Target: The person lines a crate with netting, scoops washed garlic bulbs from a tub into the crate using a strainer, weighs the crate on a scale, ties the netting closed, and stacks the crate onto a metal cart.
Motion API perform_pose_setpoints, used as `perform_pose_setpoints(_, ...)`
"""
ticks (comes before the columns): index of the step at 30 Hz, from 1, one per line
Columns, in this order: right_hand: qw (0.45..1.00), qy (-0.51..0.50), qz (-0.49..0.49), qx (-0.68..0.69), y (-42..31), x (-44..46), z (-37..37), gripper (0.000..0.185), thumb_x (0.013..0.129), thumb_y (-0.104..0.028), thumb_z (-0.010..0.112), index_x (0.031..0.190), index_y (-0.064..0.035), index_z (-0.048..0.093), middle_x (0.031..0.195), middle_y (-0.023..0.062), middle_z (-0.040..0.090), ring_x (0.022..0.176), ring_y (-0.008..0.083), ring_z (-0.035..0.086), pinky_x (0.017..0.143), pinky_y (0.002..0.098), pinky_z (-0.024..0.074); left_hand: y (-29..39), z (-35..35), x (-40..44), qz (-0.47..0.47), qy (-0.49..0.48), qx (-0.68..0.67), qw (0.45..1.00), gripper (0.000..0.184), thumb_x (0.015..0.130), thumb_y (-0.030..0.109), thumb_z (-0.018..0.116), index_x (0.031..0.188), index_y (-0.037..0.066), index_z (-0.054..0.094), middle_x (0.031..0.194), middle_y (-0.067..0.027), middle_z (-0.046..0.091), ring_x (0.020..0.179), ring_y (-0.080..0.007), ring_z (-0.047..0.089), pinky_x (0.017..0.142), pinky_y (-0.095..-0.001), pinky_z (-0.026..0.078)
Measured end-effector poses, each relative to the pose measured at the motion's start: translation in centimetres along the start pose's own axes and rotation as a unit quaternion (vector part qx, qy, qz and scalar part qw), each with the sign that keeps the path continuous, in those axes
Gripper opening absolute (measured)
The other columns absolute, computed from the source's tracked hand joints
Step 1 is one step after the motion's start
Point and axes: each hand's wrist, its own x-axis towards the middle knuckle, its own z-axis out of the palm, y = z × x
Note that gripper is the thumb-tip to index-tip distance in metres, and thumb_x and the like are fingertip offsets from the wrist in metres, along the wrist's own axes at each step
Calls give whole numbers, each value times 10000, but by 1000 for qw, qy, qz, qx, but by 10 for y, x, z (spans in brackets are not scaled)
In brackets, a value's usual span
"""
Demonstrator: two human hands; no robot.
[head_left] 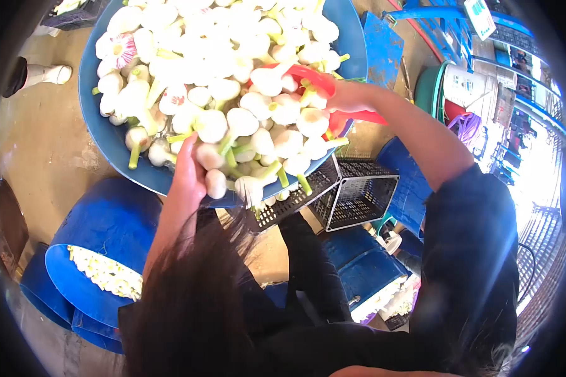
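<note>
A round blue tub (93, 119) is heaped with white garlic bulbs (211, 125), several with green stem stubs and a few with purple streaks. At the tub's near edge my left hand (188, 176) curls against bulbs, its fingers partly hidden behind them. My right hand (351, 97) grips the edge of a red plastic container (321, 80) on the tub's right side. Garlic lies in and around this container, so its full shape is hidden.
Black plastic crates (362, 200) stand below the tub. At left, a blue barrel (110, 213) holds pale cut pieces (105, 271). Another blue container (365, 264) is by my legs. Blue metal framework (446, 31) rises at right. Another person's foot (55, 74) shows at far left.
</note>
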Motion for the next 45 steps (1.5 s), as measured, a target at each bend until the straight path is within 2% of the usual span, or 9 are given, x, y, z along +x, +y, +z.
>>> perform_pose_setpoints(10,986,24,50,157,10,31,40,750,690,-116,566,1343,-213,209,749,76,543,557,174,538,406,306,438,-38,1,36,49,205,80,974,694,843,639,318,1296,116,372,1253,-122,456,1116,-269,485,896,-399,445)
perform_pose_setpoints(16,992,-1,-4,123,7,-36,24,830,745,-185,574,1405,-243,73,826,109,572,556,152,540,426,289,438,-45,10,-7,17,67,-12,998,581,879,520,311,1252,87,420,1210,-101,503,1110,-263,483,954,-417,376)
perform_pose_setpoints(19,999,37,24,-4,-17,-103,8,900,703,-237,607,1405,-95,61,1151,237,525,1029,341,541,877,385,416,-54,31,-39,142,18,-14,990,539,875,504,364,1175,69,475,1031,-72,577,930,-214,572,810,-358,472)
perform_pose_setpoints(23,988,148,31,-1,-6,-182,33,770,781,-216,571,1386,-66,119,1131,244,533,1027,350,547,850,394,439,-73,27,-74,87,-98,76,988,587,859,514,407,1197,38,466,1052,-74,572,964,-200,559,823,-329,460)
perform_pose_setpoints(24,954,261,-144,-4,21,-191,58,733,778,-134,575,1368,-26,153,1065,238,570,942,356,589,777,395,475,-89,19,-78,73,-127,126,981,607,856,515,415,1201,19,469,1086,-88,566,1009,-207,544,859,-328,442)
perform_pose_setpoints(32,899,411,-125,85,72,-230,214,804,713,-181,685,1356,-58,219,1245,216,454,1017,345,560,833,402,473,-187,15,-99,366,-20,680,635,469,696,181,654,1148,91,563,1314,-158,413,1253,-342,320,1006,-457,258)
perform_pose_setpoints(39,872,462,-156,38,40,-219,164,642,802,-217,547,1358,-102,245,1303,187,406,984,343,576,826,420,476,-110,27,-81,489,215,595,601,403,767,67,603,1150,-13,508,1157,-164,515,1104,-290,471,957,-371,338)
perform_pose_setpoints(41,874,462,-148,-13,11,-204,116,599,828,-228,507,1358,-114,253,1320,178,392,974,343,581,824,425,477,-59,28,-50,508,365,504,595,430,815,143,571,1192,-35,465,1170,-146,502,1090,-264,478,942,-354,355)
perform_pose_setpoints(45,912,385,-41,-135,-36,-147,52,730,734,-90,551,1372,-109,196,1298,265,367,844,398,605,682,445,513,27,1,16,308,423,181,833,588,807,313,606,1246,-27,413,1249,-174,446,1132,-246,438,955,-330,346)
